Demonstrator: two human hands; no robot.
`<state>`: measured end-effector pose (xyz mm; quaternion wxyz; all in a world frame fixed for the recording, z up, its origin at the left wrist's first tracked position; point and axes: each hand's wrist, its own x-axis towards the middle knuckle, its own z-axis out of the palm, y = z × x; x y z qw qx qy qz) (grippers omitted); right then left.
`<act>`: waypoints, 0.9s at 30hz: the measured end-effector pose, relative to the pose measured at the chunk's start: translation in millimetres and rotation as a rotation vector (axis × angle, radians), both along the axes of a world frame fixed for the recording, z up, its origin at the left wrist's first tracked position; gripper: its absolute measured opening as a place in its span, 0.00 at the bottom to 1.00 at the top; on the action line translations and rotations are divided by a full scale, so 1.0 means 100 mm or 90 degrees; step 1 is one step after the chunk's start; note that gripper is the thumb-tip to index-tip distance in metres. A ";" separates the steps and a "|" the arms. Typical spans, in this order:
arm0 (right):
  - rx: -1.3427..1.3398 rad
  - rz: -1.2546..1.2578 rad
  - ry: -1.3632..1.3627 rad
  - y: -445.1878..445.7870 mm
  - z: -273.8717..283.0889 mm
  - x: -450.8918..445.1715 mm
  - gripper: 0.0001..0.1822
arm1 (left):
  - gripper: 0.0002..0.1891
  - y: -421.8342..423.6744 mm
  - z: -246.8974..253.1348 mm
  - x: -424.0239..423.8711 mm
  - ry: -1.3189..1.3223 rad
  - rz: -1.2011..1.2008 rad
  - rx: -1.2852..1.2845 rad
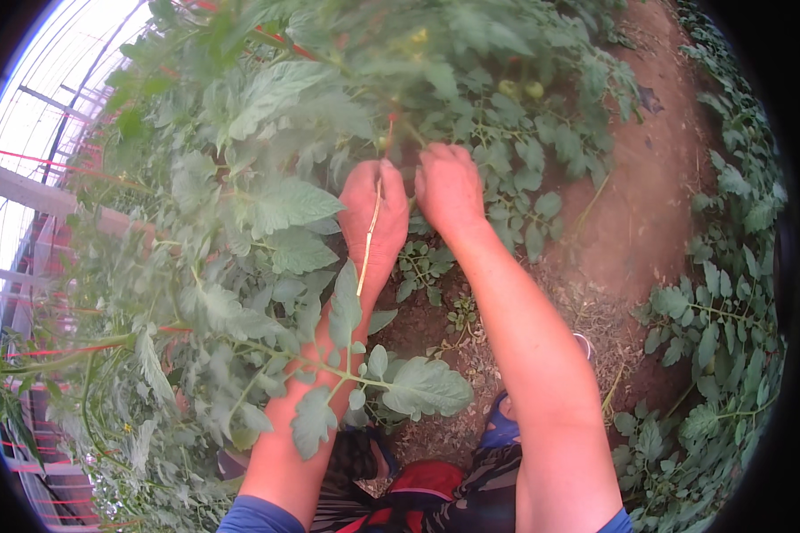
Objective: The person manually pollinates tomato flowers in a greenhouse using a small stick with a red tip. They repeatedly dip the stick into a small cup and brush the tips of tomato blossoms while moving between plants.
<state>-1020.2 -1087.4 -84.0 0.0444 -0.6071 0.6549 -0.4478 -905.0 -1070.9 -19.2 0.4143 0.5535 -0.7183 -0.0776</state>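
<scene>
My left hand (pixel 377 206) is among tomato foliage, a pale straw-like strip (pixel 371 233) between its thumb and forefinger. The strip trails back over the wrist. Just past those fingertips, a thin red string (pixel 391 125) runs up into the leaves. My right hand (pixel 450 186) is close beside the left, fingers curled inward toward the plant; whatever they touch is hidden behind the hand. A tomato leaf branch (pixel 427 386) hangs across my left forearm. Leaves at the top are blurred.
Green tomatoes (pixel 533 89) hang beyond my right hand. A bare soil path (pixel 647 220) runs along the right, with another row of plants (pixel 720 320) past it. Red strings (pixel 60 351) and a greenhouse frame beam (pixel 33 190) stand at left. A red container or bag (pixel 427 478) is between my legs.
</scene>
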 end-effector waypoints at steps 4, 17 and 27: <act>-0.012 -0.004 0.006 0.02 0.01 0.01 0.11 | 0.16 -0.01 0.03 0.03 -0.025 -0.007 0.005; -0.007 0.005 0.001 0.02 0.04 0.00 0.12 | 0.15 0.01 -0.07 0.04 -0.011 -0.032 -0.016; 0.000 0.002 -0.001 0.04 0.07 -0.02 0.12 | 0.14 -0.03 -0.04 0.02 -0.017 -0.044 -0.006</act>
